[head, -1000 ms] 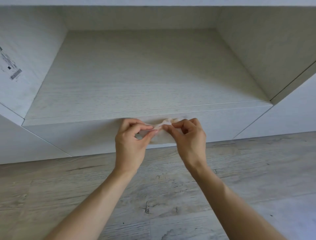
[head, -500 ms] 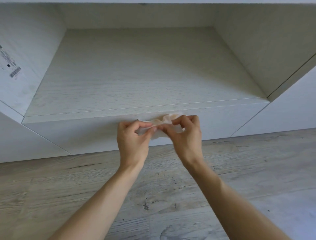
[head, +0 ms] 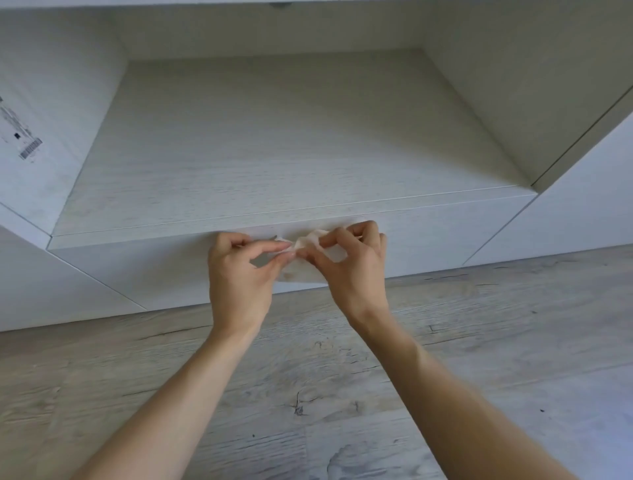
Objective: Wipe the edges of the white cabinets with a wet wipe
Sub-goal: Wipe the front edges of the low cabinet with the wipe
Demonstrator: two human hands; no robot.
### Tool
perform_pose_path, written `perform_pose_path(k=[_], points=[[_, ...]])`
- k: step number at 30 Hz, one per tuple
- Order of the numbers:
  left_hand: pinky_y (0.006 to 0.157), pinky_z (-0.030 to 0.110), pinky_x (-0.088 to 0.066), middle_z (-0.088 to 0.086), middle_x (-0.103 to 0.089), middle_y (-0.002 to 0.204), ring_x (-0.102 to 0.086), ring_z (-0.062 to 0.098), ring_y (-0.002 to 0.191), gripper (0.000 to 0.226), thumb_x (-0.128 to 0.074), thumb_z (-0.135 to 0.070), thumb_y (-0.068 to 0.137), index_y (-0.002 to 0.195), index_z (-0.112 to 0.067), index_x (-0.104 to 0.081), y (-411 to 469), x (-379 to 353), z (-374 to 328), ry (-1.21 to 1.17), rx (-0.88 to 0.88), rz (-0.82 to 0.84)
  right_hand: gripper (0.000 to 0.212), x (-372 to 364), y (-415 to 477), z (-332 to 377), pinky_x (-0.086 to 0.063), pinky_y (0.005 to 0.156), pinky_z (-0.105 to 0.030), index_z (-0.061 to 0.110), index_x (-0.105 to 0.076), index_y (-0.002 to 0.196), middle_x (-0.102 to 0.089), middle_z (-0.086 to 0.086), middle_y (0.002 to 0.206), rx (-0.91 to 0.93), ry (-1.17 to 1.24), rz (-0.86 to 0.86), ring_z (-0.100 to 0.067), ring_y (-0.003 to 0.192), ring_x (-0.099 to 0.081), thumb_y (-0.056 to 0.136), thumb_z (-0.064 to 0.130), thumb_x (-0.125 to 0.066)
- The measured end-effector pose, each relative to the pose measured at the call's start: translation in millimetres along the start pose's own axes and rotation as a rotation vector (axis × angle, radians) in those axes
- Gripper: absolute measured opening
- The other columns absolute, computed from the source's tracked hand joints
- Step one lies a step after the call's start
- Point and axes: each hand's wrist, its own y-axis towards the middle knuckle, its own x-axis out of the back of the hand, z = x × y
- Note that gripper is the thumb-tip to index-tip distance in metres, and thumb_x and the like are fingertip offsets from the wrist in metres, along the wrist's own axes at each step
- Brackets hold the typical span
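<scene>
White, wood-grained panels are framing an open cabinet compartment point(head: 291, 144) as a person's two bare hands are working a crumpled wet wipe point(head: 310, 241) just below the shelf's front edge point(head: 137, 230). The left hand point(head: 239, 277) is pinching the wipe's left end between thumb and forefinger, with the other fingers curling loosely behind. The right hand point(head: 354, 270) is gripping the bunched right end with curled fingers. The wipe is hanging between the two hands, in front of the cabinet's lower front panel point(head: 137, 274). A thin flap of it is drooping behind the fingertips, where its pale colour is blending into the panel. Whether the wipe is touching the cabinet is not showing from this angle, and part of it is hiding inside the right hand's grip. Both forearms are running out of the bottom of the frame. On the compartment's left wall, a printed label point(head: 24, 137) with a barcode is running to the frame's left edge, its text too small to read. A small dark fitting point(head: 281, 4) is peeking in at the very top edge, too clipped to identify. Grey wood-look flooring point(head: 308, 394) is stretching beneath the arms.
</scene>
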Motion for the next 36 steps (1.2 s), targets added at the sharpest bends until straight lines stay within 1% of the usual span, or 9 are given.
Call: perform_pose_path(k=[3, 6, 14, 16, 20, 23, 28, 33, 36], points=[[0.070, 0.005, -0.035, -0.016, -0.042, 0.081, -0.046, 0.002, 0.076, 0.019, -0.079, -0.024, 0.068, 0.086, -0.023, -0.074, 0.6, 1.1, -2.2, -0.027, 0.002, 0.032, 0.013, 20.5, 6.0, -13.9, -0.039, 0.081, -0.014, 0.032, -0.066, 0.067, -0.041, 0.008, 0.093, -0.149, 0.190, -0.031, -0.010, 0.093, -0.044, 0.068, 0.035, -0.079], [0.067, 0.007, -0.036, -0.011, -0.044, 0.078, -0.049, 0.009, 0.075, 0.013, -0.078, -0.021, 0.070, 0.083, -0.021, -0.075, -5.3, -15.6, -14.0, -0.044, 0.000, 0.061, 0.013, 23.8, 6.1, -13.0, -0.036, 0.074, -0.003, 0.033, -0.066, 0.068, -0.040, 0.010, 0.090, -0.157, 0.215, -0.020, -0.006, 0.087, -0.046, 0.071, 0.029, -0.078], [0.063, 0.003, -0.032, -0.009, -0.041, 0.075, -0.045, 0.012, 0.071, 0.015, -0.079, -0.020, 0.069, 0.083, -0.019, -0.075, 2.9, 9.7, 6.5, 0.041, -0.071, -0.001, 0.008, 7.4, 1.5, -7.5, -0.036, 0.078, -0.009, 0.023, -0.073, 0.077, -0.039, 0.009, 0.085, -0.051, 0.169, -0.002, -0.012, 0.089, -0.041, 0.071, 0.025, -0.078], [0.065, 0.009, -0.035, -0.006, -0.041, 0.078, -0.044, 0.012, 0.076, 0.013, -0.080, -0.020, 0.067, 0.080, -0.018, -0.075, 4.5, 5.2, 3.5, 0.079, -0.120, 0.043, 0.011, 20.7, 4.3, -16.5, -0.039, 0.079, -0.010, 0.024, -0.073, 0.079, -0.039, 0.005, 0.087, -0.078, 0.189, -0.037, -0.014, 0.089, -0.045, 0.070, 0.023, -0.078], [0.069, 0.041, -0.045, 0.005, -0.047, 0.083, -0.048, 0.023, 0.079, 0.017, -0.084, -0.016, 0.061, 0.074, -0.011, -0.073, 0.5, -16.7, -9.7, 0.132, -0.196, 0.074, 0.011, 37.3, 10.7, -25.1, -0.039, 0.072, -0.007, 0.023, -0.073, 0.081, -0.045, 0.003, 0.093, -0.017, 0.124, -0.022, -0.002, 0.085, -0.046, 0.071, 0.021, -0.078], [0.070, 0.049, -0.045, 0.007, -0.056, 0.086, -0.054, 0.029, 0.083, 0.017, -0.083, -0.015, 0.062, 0.074, -0.010, -0.073, -2.3, -17.7, -5.3, 0.151, -0.212, 0.040, 0.009, 28.1, 8.7, -20.4, -0.039, 0.067, -0.007, 0.013, -0.071, 0.079, -0.049, 0.004, 0.091, 0.034, 0.113, -0.005, 0.005, 0.079, -0.048, 0.072, 0.015, -0.077], [0.079, 0.018, -0.045, 0.003, -0.063, 0.087, -0.061, 0.023, 0.082, 0.020, -0.078, -0.008, 0.069, 0.088, -0.006, -0.074, -6.3, 0.0, 8.5, 0.048, -0.252, -0.019, 0.010, 7.3, -7.1, -15.4, -0.036, 0.070, -0.005, 0.009, -0.072, 0.082, -0.043, 0.008, 0.083, 0.114, 0.067, -0.152, -0.014, 0.081, -0.050, 0.073, 0.010, -0.077], [0.084, 0.021, -0.046, 0.011, -0.067, 0.092, -0.062, 0.026, 0.085, 0.020, -0.074, 0.000, 0.072, 0.092, -0.001, -0.072, -13.5, -6.7, 3.8, 0.078, -0.322, -0.013, 0.016, 25.4, -2.9, -29.3, -0.043, 0.065, -0.012, 0.010, -0.074, 0.089, -0.056, -0.001, 0.087, 0.158, 0.087, -0.161, -0.009, 0.078, -0.055, 0.073, 0.007, -0.076], [0.084, 0.014, -0.044, 0.009, -0.069, 0.090, -0.062, 0.025, 0.084, 0.020, -0.076, 0.000, 0.070, 0.089, -0.001, -0.073, -13.3, -12.0, -0.4, 0.067, -0.291, -0.034, 0.015, 15.0, -6.0, -20.9, -0.039, 0.063, -0.017, 0.009, -0.074, 0.087, -0.062, -0.006, 0.087, 0.251, -0.014, -0.149, -0.019, 0.087, -0.052, 0.072, 0.007, -0.076]])
